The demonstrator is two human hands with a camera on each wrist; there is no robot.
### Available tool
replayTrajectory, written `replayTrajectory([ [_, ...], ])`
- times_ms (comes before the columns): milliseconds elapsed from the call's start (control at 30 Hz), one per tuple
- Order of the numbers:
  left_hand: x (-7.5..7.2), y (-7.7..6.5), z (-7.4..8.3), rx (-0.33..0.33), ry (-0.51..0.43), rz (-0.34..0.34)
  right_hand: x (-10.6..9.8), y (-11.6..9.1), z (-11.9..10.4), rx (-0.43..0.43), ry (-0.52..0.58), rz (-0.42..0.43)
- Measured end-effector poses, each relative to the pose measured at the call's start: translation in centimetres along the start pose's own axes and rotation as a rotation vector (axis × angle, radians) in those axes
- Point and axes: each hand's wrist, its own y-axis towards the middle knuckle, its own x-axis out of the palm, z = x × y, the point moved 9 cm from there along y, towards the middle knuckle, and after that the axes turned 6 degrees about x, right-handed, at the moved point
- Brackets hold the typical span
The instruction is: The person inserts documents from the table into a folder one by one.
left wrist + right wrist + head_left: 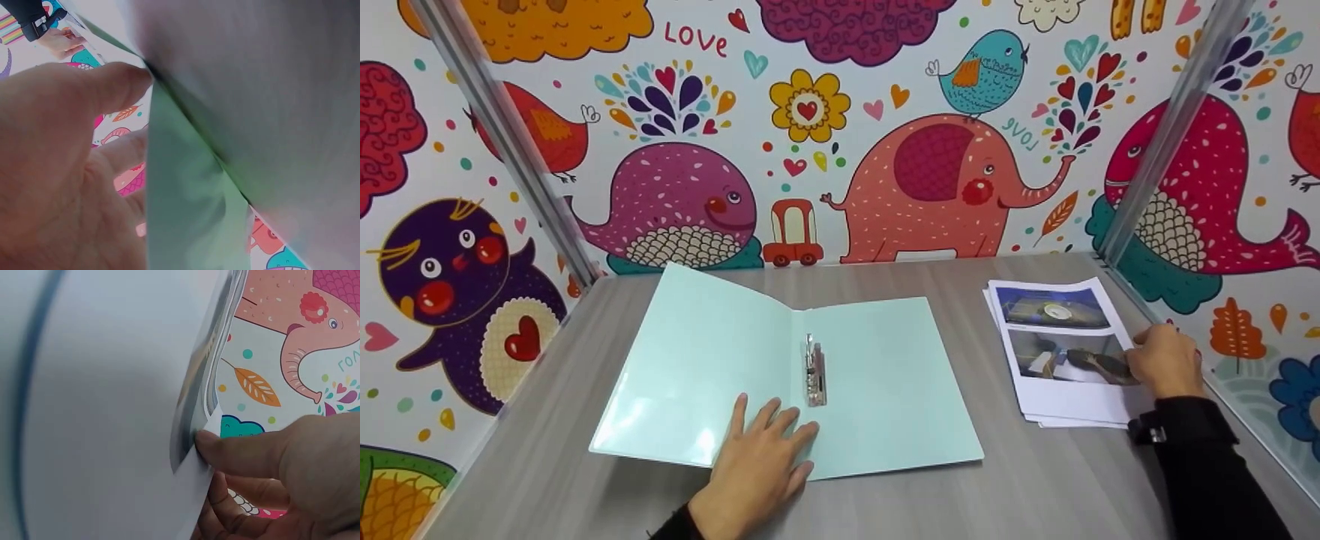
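Observation:
A pale green folder (885, 360) lies spread open, its metal lever clip (815, 375) beside the spine. My left hand (757, 457) rests on the folder's lower part near the spine, fingers spread. In the left wrist view, the thumb (121, 84) meets the folder's edge (185, 208). At the right lies a small stack of printed sheets (1072, 397) with two photos on the top one. With thumb and fingers, my right hand (1166, 364) pinches the right edge of the paper; the right wrist view shows the thumb (225, 450) on the bent sheet (112, 416).
The grey wood-grain table (1035, 495) is bounded by a cartoon-printed back wall (810, 172) and side panels, with metal posts (532, 172) at the corners. The right panel's lower edge runs close beside my right hand.

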Motion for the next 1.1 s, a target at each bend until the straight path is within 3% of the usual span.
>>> replayTrajectory([
  [367, -0.1, 0.0, 0.0, 0.000, -0.017, 0.000, 0.2, 1.4, 1.1, -0.015, 0.042, -0.007],
  [633, -0.1, -0.1, 0.1, 0.003, 0.027, 0.016, -0.5, 0.0, 0.2, -0.098, 0.017, 0.047],
  [1100, -0.2, 0.0, 0.1, -0.005, 0.007, -0.004, -0.6, -0.4, 0.2, -0.044, 0.089, 0.068],
])
